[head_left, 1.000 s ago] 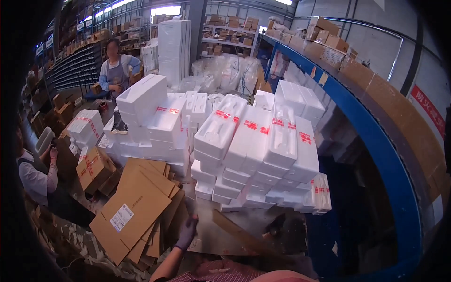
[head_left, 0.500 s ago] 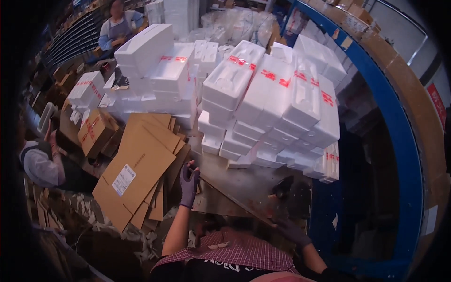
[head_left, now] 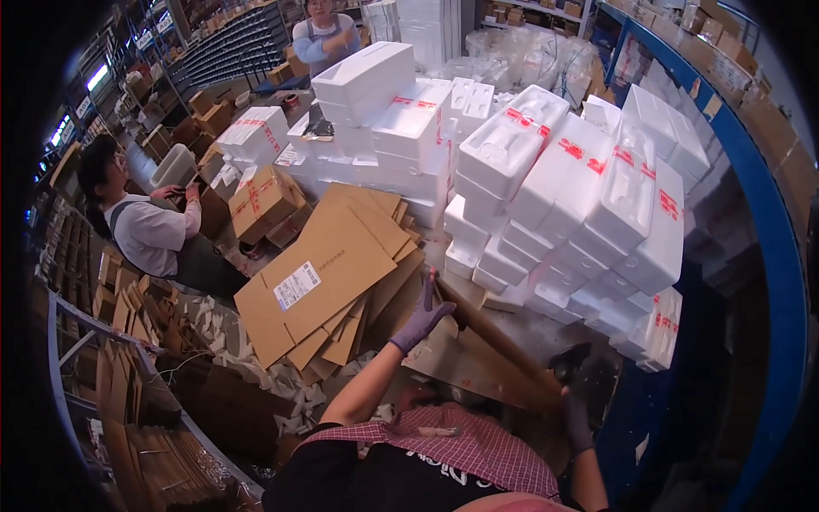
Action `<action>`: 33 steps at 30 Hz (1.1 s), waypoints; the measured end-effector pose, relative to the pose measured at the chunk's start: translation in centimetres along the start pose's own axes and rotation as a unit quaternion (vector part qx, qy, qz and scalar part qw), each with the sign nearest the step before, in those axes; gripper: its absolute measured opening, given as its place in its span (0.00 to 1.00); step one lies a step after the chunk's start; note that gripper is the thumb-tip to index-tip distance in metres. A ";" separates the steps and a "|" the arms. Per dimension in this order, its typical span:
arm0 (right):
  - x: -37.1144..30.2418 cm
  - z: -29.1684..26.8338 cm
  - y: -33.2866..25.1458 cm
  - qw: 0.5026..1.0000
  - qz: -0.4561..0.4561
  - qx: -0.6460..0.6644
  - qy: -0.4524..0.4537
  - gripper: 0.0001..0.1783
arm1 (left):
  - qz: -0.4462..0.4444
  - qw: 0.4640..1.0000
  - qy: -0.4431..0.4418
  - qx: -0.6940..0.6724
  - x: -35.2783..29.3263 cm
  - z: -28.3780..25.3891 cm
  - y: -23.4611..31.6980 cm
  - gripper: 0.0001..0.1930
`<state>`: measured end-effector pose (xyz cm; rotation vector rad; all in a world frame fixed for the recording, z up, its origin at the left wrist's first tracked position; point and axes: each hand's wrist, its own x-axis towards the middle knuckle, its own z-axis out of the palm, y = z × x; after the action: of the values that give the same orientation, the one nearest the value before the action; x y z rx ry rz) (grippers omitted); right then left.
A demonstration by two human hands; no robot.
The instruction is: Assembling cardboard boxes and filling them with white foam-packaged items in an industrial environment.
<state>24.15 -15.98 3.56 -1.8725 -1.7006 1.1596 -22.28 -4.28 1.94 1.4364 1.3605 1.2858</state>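
Observation:
A brown cardboard piece [head_left: 499, 343], seen nearly edge-on, slants between my two hands above the grey worktable [head_left: 452, 363]. My left hand [head_left: 422, 320], in a purple glove, grips its left end, with the fingers pointing up along the edge. At the lower right end, my right hand [head_left: 582, 405] is closed on the cardboard; its dark glove is partly in shadow. Left of my left hand lies a fanned stack of flat brown cartons [head_left: 341, 264], the top one bearing a white label [head_left: 298, 286]. A black object [head_left: 570, 363], possibly a tape dispenser, sits near my right hand.
White foam boxes [head_left: 559, 183] with red tape are piled across the table's far side. Blue shelving [head_left: 740, 162] rises at right. One co-worker [head_left: 158, 213] stands at left, another [head_left: 327, 38] at the back. A metal rack [head_left: 102, 328] holds folded cardboard at lower left.
The view has swung left, so the scene sits further right. The cardboard between my hands has risen and tilted, showing more of its face. Both hands keep hold of it.

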 end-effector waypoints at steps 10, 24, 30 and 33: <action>-0.2 1.4 -11.2 0.986 -0.090 -0.139 0.032 0.25 | -0.220 0.908 -0.352 -0.055 -5.3 -10.4 -0.4 0.52; 3.0 11.6 -11.8 0.895 -0.212 -0.392 -0.021 0.22 | -0.342 0.918 -0.198 -0.027 2.0 -4.0 0.8 0.22; 2.0 9.6 -14.8 0.969 -0.228 -0.059 0.071 0.22 | -0.044 0.931 0.043 0.360 -0.6 4.4 3.4 0.27; 3.1 0.8 -21.1 0.946 -0.309 -0.014 0.096 0.17 | -0.068 0.972 0.122 0.187 -1.9 3.1 3.3 0.23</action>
<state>9.62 -8.76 17.44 -1.2531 -1.9798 0.6766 -18.44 -6.32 4.19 1.4285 1.9138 1.1881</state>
